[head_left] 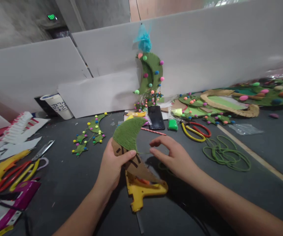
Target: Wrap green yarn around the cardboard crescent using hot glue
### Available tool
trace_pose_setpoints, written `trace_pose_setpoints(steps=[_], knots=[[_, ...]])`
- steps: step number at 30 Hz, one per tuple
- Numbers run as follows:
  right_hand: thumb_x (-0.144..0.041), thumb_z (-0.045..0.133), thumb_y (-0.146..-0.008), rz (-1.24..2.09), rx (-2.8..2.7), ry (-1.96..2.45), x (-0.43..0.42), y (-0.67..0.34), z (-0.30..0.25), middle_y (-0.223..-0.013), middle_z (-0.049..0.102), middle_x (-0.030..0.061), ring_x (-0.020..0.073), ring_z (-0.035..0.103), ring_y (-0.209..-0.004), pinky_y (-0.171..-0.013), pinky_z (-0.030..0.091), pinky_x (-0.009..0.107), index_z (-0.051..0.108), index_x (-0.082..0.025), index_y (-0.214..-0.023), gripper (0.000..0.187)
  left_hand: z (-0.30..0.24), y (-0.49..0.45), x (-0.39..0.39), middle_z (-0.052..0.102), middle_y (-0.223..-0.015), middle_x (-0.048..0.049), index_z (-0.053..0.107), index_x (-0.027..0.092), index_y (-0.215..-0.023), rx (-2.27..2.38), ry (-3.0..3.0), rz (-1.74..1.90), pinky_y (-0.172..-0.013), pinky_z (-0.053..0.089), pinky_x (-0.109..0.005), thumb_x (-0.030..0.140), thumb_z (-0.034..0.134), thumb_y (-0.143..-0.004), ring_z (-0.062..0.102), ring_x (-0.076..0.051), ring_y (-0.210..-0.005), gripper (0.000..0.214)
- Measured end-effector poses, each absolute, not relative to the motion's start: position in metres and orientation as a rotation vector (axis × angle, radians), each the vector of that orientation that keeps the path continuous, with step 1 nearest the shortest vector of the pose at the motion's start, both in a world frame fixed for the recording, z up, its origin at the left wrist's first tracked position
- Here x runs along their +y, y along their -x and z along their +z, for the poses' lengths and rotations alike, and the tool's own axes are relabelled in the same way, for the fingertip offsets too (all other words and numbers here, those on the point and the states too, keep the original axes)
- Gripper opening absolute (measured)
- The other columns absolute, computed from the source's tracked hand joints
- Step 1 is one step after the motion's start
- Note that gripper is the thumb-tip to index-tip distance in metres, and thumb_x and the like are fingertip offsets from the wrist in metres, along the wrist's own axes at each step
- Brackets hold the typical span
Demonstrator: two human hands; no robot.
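Observation:
My left hand [112,167] is closed around a cardboard crescent [141,170], its thumb pressed on the brown face. The crescent's upper part is wrapped in green cord [129,131]; the lower part is bare cardboard with dark strips across it. My right hand [173,154] is just to the right, thumb and forefinger curled close together at a thin strand of green cord [145,152] that leaves the crescent's edge. Part of this strand is hidden behind the right hand. Below the crescent's lower tip lies a yellow glue gun [146,193], partly covered by it.
A loose green cord pile [226,154] and red-and-yellow scissors [195,130] are at right. More scissors [20,173] and a purple tool [15,203] lie left. Behind are a phone [156,117], a decorated crescent [153,72], a paper cup [59,106] and a small star garland [93,131].

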State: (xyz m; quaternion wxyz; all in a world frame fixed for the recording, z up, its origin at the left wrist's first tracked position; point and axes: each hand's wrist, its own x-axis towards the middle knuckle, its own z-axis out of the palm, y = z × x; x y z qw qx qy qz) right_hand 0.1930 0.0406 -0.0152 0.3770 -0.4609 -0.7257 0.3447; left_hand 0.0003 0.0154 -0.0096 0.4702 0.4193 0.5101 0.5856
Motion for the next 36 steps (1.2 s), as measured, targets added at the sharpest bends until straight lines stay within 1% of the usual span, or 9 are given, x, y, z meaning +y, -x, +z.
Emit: trace_pose_setpoints(steps=[4,7,10,15,20,25,29,33,36], knots=[[-0.026,0.057,-0.084,1.294,-1.767,0.977,0.027,-0.185,-0.005,-0.093,0.066,0.0032,0.0177,0.059,-0.090,-0.083,0.044,0.031,0.062,-0.021,-0.092,0.011,-0.010,-0.010,0.007,0.069,-0.090,0.0009,0.057,0.021,-0.106,1.185,-1.007,1.384,-0.071,0.050,-0.024,0.015,0.080,-0.061,0.063,-0.015,-0.079,0.051],[-0.029,0.059,-0.082,1.582,-1.593,0.935,0.023,-0.181,-0.004,-0.075,0.059,-0.0011,0.0131,0.055,-0.069,-0.065,0.044,0.026,0.058,-0.019,-0.090,0.013,-0.011,-0.013,0.005,0.069,-0.090,0.0009,0.057,0.021,-0.107,1.169,-0.996,1.380,-0.071,0.050,-0.022,0.014,0.080,-0.061,0.064,-0.014,-0.079,0.052],[-0.032,0.064,-0.079,1.754,-1.449,0.923,0.025,-0.181,-0.008,-0.064,0.049,-0.0062,0.0083,0.044,-0.054,-0.052,0.037,0.021,0.056,-0.018,-0.088,0.018,-0.012,-0.013,0.004,0.068,-0.090,0.0019,0.056,0.022,-0.107,1.168,-0.997,1.370,-0.072,0.050,-0.021,0.014,0.080,-0.062,0.063,-0.013,-0.079,0.051],[-0.028,0.066,-0.075,1.674,-1.468,0.994,0.029,-0.183,-0.006,-0.058,0.048,-0.0065,0.0073,0.041,-0.053,-0.052,0.032,0.021,0.061,-0.016,-0.073,0.013,-0.011,-0.015,0.002,0.068,-0.090,0.0015,0.057,0.022,-0.107,1.153,-0.969,1.371,-0.070,0.050,-0.021,0.013,0.080,-0.061,0.064,-0.013,-0.078,0.052],[-0.027,0.066,-0.073,1.702,-1.429,1.030,0.028,-0.183,-0.003,-0.060,0.052,-0.0048,0.0080,0.042,-0.054,-0.053,0.032,0.022,0.064,-0.016,-0.071,0.011,-0.009,-0.017,0.001,0.068,-0.082,0.0027,0.059,0.021,-0.102,1.120,-0.901,1.359,-0.064,0.050,-0.019,0.013,0.082,-0.058,0.063,-0.012,-0.071,0.051],[-0.032,0.068,-0.070,1.879,-1.279,1.016,0.024,-0.183,0.000,-0.054,0.044,-0.0079,0.0059,0.029,-0.045,-0.045,0.023,0.022,0.062,-0.017,-0.069,0.016,-0.011,-0.017,0.000,0.067,-0.081,0.0025,0.060,0.021,-0.101,1.077,-0.883,1.322,-0.063,0.049,-0.021,0.013,0.081,-0.059,0.061,-0.012,-0.070,0.048],[-0.034,0.067,-0.069,1.815,-1.298,0.992,0.023,-0.184,-0.001,-0.054,0.041,-0.0080,0.0067,0.028,-0.047,-0.046,0.022,0.022,0.058,-0.018,-0.068,0.019,-0.015,-0.017,0.001,0.068,-0.089,0.0003,0.056,0.022,-0.107,1.100,-0.968,1.362,-0.069,0.050,-0.023,0.014,0.081,-0.059,0.063,-0.015,-0.078,0.055],[-0.031,0.062,-0.072,1.596,-1.475,1.012,0.021,-0.184,0.000,-0.051,0.033,-0.0090,0.0083,0.028,-0.049,-0.049,0.024,0.023,0.055,-0.019,-0.067,0.015,-0.018,-0.017,0.003,0.065,-0.104,-0.0044,0.048,0.024,-0.113,1.148,-1.115,1.383,-0.081,0.049,-0.030,0.018,0.080,-0.062,0.063,-0.020,-0.093,0.060],[-0.027,0.058,-0.074,1.418,-1.589,1.079,0.019,-0.184,0.003,-0.051,0.034,-0.0082,0.0091,0.031,-0.050,-0.049,0.025,0.023,0.056,-0.019,-0.066,0.011,-0.018,-0.017,0.005,0.061,-0.113,-0.0056,0.047,0.026,-0.114,1.172,-1.138,1.391,-0.084,0.048,-0.030,0.019,0.080,-0.062,0.060,-0.021,-0.103,0.062]])
